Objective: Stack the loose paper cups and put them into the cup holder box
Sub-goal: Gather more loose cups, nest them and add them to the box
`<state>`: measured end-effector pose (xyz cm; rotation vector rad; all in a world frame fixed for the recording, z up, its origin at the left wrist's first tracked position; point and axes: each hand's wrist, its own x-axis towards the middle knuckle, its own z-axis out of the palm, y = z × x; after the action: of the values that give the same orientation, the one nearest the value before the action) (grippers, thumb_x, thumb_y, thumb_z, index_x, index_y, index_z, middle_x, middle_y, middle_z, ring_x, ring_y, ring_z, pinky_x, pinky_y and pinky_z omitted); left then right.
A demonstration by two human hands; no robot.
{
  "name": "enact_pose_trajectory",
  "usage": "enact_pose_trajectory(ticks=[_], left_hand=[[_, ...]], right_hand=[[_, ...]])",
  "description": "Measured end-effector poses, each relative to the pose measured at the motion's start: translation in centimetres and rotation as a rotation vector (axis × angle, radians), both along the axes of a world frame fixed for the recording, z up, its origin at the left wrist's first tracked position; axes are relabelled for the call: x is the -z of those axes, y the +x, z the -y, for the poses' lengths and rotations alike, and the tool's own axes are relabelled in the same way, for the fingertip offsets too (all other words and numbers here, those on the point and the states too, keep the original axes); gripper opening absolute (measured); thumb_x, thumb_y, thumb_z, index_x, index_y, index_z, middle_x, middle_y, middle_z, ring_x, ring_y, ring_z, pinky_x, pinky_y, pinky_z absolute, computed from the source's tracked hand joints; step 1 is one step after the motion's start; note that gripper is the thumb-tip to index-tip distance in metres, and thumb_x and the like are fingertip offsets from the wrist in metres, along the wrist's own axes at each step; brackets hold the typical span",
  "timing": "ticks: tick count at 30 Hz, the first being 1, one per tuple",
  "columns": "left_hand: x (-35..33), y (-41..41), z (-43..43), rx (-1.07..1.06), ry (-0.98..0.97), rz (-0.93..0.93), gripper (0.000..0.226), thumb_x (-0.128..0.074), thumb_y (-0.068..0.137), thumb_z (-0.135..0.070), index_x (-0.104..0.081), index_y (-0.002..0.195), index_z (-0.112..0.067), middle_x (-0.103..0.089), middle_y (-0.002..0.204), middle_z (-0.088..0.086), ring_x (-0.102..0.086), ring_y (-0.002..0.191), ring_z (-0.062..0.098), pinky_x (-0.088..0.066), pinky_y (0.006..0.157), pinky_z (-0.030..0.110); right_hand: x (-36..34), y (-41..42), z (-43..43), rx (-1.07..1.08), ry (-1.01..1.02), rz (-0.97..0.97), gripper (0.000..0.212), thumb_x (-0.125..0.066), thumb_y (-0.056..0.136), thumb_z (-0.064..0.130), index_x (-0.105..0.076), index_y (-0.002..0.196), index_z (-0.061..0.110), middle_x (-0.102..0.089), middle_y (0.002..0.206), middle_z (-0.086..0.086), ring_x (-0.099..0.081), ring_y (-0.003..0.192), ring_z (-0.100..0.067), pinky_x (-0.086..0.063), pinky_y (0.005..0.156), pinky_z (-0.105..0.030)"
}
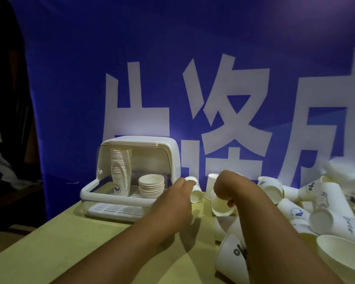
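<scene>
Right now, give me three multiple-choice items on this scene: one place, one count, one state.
1. In the cup holder box, the tall stack stands: A on the left, B on the right, C on the lid.
2. Stacks in the box: A one, B two, C four.
3. The right hand: A grips a cup, B lies flat, C is in the box.
Key: 1 A, it stands left of the short stack. 2 B, only those two show. 3 A, it curls round the cup's rim.
</scene>
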<state>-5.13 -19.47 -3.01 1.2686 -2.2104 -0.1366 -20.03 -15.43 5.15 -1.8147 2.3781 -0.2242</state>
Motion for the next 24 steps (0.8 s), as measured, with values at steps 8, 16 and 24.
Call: enact_pose_trajectory(ticks=[8,16,24], left_hand=[[1.2,-4.6,4.2,-0.026,0.289,0.226,0.087,-0.076,0.088,-0.033,-0.022,0.156,-0.036,-0.024,0.165,-0.006,-0.034,0.147,0.026,-0.033,0.12,0.048],[2.2,-5.4,6.3,-0.145,0.236,0.314,0.088,-0.08,0.081,-0.029,-0.026,0.151,-0.031,-0.031,0.156,0.002,-0.042,0.137,0.03,-0.042,0.114,0.048],[1.9,-3.5,2.0,-0.112,0.044,0.032,0.035,-0.056,0.101,-0.035,-0.038,0.13,-0.032,-0.048,0.133,0.001,-0.055,0.112,0.025,-0.053,0.099,0.042]], right_hand=[[1.8,-2.0,2.1,0.127,0.065,0.223,0.021,-0.064,0.095,0.02,-0.049,0.104,0.009,-0.054,0.078,-0.005,-0.055,0.068,-0.014,-0.046,0.069,-0.025],[2.7,-2.8,2.9,0.136,0.001,0.337,0.034,-0.06,0.097,0.019,-0.051,0.127,0.007,-0.062,0.102,-0.008,-0.063,0.086,-0.017,-0.053,0.089,-0.029],[1.4,-2.6,3.1,0.153,-0.275,0.296,0.03,-0.072,0.088,0.025,-0.063,0.112,0.008,-0.062,0.096,-0.007,-0.059,0.079,-0.017,-0.045,0.063,-0.022]])
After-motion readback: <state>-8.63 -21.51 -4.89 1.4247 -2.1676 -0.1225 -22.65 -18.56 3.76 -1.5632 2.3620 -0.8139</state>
